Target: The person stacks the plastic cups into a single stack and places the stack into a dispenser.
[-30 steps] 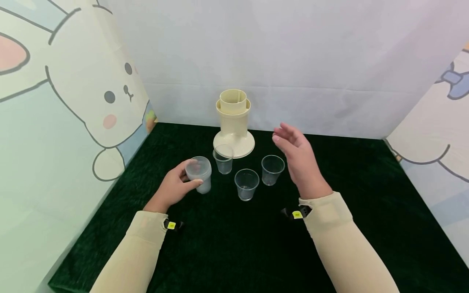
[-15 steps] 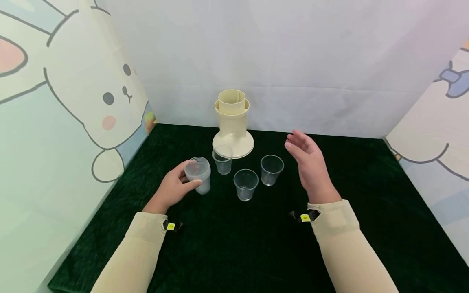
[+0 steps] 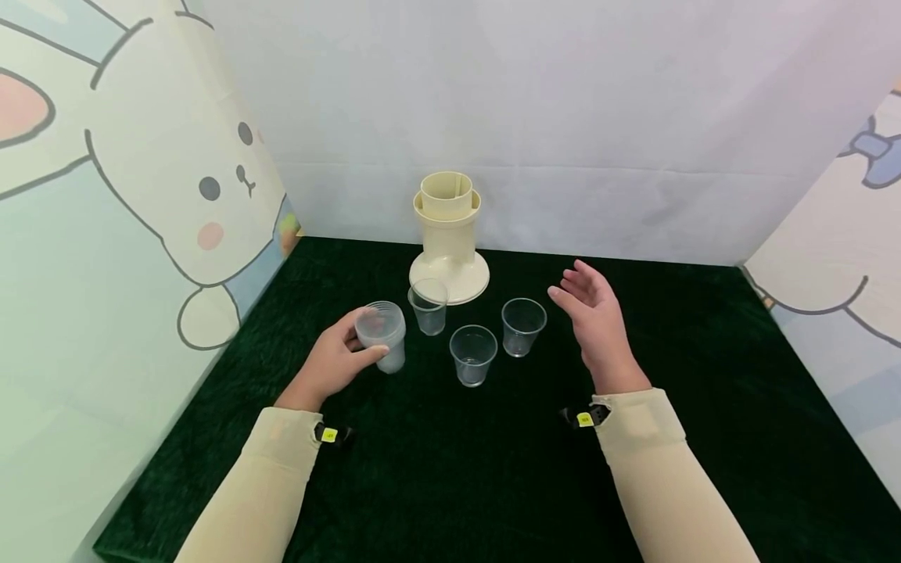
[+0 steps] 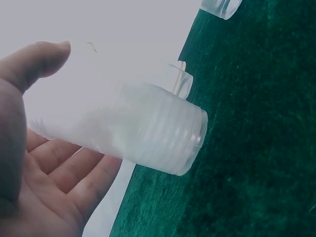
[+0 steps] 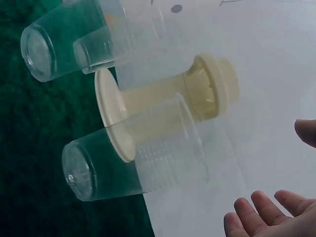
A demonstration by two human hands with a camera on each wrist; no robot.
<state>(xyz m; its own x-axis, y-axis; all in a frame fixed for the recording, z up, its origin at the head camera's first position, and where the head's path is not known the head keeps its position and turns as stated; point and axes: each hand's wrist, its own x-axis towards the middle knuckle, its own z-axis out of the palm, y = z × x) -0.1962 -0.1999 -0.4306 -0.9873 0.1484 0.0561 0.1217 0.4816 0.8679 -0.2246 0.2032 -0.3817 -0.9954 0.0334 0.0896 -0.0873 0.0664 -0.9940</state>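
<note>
My left hand (image 3: 335, 363) grips a stack of nested clear plastic cups (image 3: 387, 338), thumb on the near side and fingers behind. In the left wrist view the stacked cups (image 4: 170, 131) show several close rings near the base. Three single clear cups stand upright on the cloth: one at the back left (image 3: 429, 317), one at the front (image 3: 473, 361) and one on the right (image 3: 521, 335). Just right of that last cup, my right hand (image 3: 598, 336) is raised with relaxed fingers, holding nothing. The right wrist view shows its fingers (image 5: 261, 215) apart from the cup (image 5: 113, 163).
Behind the cups stands a cream cup holder (image 3: 449, 242) with a round base and tube-like openings at its top. Dark green cloth (image 3: 450, 469) covers the table. A white backdrop (image 3: 598, 117) rises behind, with cartoon-printed panels at both sides.
My right hand has drawn back rightward and a little towards me, away from the right cup. The left hand and its stack of cups have stayed in place.
</note>
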